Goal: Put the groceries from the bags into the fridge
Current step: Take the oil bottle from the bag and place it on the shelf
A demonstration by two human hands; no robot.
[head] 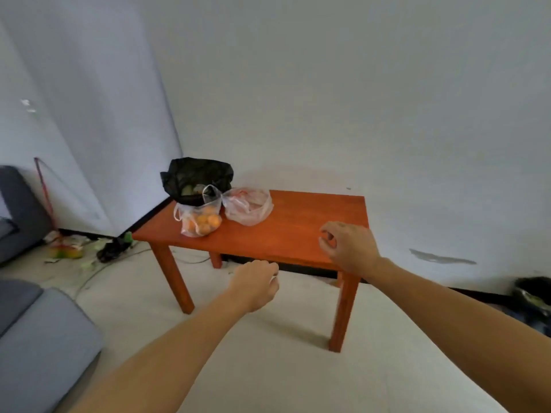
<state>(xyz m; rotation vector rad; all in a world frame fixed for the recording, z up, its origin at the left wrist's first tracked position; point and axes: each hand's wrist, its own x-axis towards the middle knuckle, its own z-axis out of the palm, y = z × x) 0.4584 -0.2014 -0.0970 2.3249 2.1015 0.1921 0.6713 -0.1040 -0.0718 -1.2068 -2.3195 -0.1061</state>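
Note:
Three bags stand on the left end of an orange-brown wooden table [298,222]: a black bag [195,177] at the back corner, a clear bag of oranges [201,219] in front of it, and a pinkish translucent bag [249,205] to its right. My left hand [256,283] hangs in front of the table's near edge with fingers loosely curled, holding nothing. My right hand [347,245] hovers over the table's right end, fingers loosely curled and empty. No fridge is in view.
A grey sofa [38,338] fills the lower left. Litter and cables [89,248] lie on the floor by the left wall, with a red-handled stick [44,192] leaning there. A dark bin [533,296] sits at the right edge. White walls stand behind the table.

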